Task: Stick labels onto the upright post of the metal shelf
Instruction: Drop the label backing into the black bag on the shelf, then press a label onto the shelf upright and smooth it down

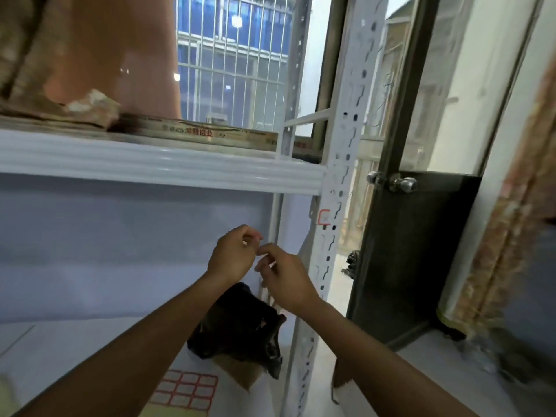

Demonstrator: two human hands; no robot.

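The white perforated upright post of the metal shelf runs from top to bottom right of centre. One red-bordered label is stuck on it just below the white shelf beam. My left hand and my right hand meet fingertip to fingertip left of the post, below that label. The fingers pinch something small and pale between them; I cannot tell which hand holds it. A sheet of red-bordered labels lies on the lower shelf under my left forearm.
A black bag sits on a cardboard box on the lower shelf beside the post. Cardboard and a flat box lie on the upper shelf. A dark door with metal knobs stands right of the post, a barred window behind.
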